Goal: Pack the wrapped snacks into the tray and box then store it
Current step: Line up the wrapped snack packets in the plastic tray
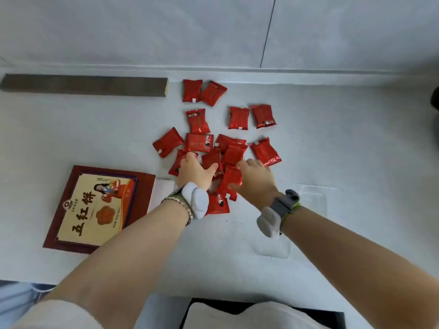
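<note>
Several red wrapped snacks point(239, 117) lie scattered on the pale counter, some piled in the middle. My left hand point(194, 170) rests palm-down on the pile, fingers spread over a packet point(212, 160). My right hand point(255, 176) pinches one red packet point(230, 182) between thumb and fingers at the near side of the pile. The red and gold snack box point(99, 207) lies flat at the left. A clear plastic tray point(313, 200) sits on the counter to the right, partly behind my right wrist.
A dark wooden strip point(83, 84) lies along the back left by the wall. Another red packet point(217, 204) sits between my wrists. White cloth on a dark surface point(259, 314) shows at the near edge below the counter.
</note>
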The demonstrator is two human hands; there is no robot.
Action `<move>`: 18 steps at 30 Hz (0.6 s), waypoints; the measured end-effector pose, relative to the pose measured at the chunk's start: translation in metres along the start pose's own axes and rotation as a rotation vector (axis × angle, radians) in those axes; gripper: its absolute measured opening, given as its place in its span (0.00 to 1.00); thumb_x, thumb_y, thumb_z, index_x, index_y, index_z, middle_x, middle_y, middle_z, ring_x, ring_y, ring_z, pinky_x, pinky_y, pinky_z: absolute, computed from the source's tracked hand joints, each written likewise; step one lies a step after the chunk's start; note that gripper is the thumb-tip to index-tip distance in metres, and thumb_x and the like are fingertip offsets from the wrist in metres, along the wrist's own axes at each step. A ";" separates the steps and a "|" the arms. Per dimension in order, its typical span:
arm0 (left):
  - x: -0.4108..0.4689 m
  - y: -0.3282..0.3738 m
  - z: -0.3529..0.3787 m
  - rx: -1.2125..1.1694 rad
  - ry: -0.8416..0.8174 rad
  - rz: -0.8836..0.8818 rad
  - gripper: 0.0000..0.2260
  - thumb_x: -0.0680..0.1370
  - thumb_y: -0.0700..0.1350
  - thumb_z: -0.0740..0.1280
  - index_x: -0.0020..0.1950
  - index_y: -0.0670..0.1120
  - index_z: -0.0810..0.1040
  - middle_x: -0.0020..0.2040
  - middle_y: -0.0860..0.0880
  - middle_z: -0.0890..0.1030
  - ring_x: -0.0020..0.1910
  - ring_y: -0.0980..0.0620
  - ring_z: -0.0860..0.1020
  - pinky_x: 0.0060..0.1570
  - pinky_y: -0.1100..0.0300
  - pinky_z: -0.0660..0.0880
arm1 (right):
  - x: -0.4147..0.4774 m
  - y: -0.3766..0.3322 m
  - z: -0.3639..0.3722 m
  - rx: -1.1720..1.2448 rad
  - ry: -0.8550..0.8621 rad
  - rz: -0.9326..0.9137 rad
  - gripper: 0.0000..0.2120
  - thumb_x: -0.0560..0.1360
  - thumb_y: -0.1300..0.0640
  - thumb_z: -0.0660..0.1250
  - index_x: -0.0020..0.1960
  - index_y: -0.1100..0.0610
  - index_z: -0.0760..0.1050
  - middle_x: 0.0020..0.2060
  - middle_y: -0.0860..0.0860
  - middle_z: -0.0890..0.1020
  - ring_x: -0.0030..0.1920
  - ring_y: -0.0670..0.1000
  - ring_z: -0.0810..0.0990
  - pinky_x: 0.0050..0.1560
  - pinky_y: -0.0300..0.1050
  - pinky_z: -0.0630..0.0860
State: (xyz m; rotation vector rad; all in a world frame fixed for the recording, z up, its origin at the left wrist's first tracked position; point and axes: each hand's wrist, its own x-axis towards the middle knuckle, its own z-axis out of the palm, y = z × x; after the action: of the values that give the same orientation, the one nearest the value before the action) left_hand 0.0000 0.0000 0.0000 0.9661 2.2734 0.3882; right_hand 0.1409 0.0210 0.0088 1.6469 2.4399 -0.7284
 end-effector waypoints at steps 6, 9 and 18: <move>0.023 0.002 0.008 0.049 -0.071 -0.005 0.28 0.68 0.53 0.74 0.60 0.42 0.66 0.58 0.41 0.78 0.59 0.40 0.76 0.57 0.46 0.75 | 0.013 -0.017 0.020 -0.106 -0.078 0.087 0.29 0.69 0.48 0.72 0.63 0.58 0.65 0.61 0.57 0.73 0.63 0.58 0.71 0.60 0.52 0.70; 0.028 -0.003 0.014 0.043 -0.151 -0.010 0.28 0.68 0.51 0.74 0.61 0.41 0.67 0.58 0.40 0.79 0.60 0.39 0.76 0.59 0.45 0.74 | 0.010 -0.013 0.016 0.137 -0.099 0.113 0.24 0.70 0.54 0.71 0.62 0.58 0.69 0.59 0.56 0.76 0.58 0.57 0.76 0.55 0.52 0.75; -0.006 0.021 -0.016 -0.807 -0.501 -0.220 0.04 0.76 0.38 0.65 0.44 0.46 0.77 0.45 0.44 0.82 0.48 0.43 0.82 0.54 0.50 0.78 | -0.016 0.018 -0.019 0.629 0.420 -0.078 0.14 0.62 0.77 0.72 0.38 0.59 0.83 0.51 0.51 0.75 0.51 0.45 0.76 0.51 0.20 0.68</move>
State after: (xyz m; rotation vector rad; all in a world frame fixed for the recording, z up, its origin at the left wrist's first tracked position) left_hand 0.0040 0.0093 0.0249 0.3320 1.5214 0.7814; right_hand 0.1667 0.0215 0.0248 2.0995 2.7433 -1.4047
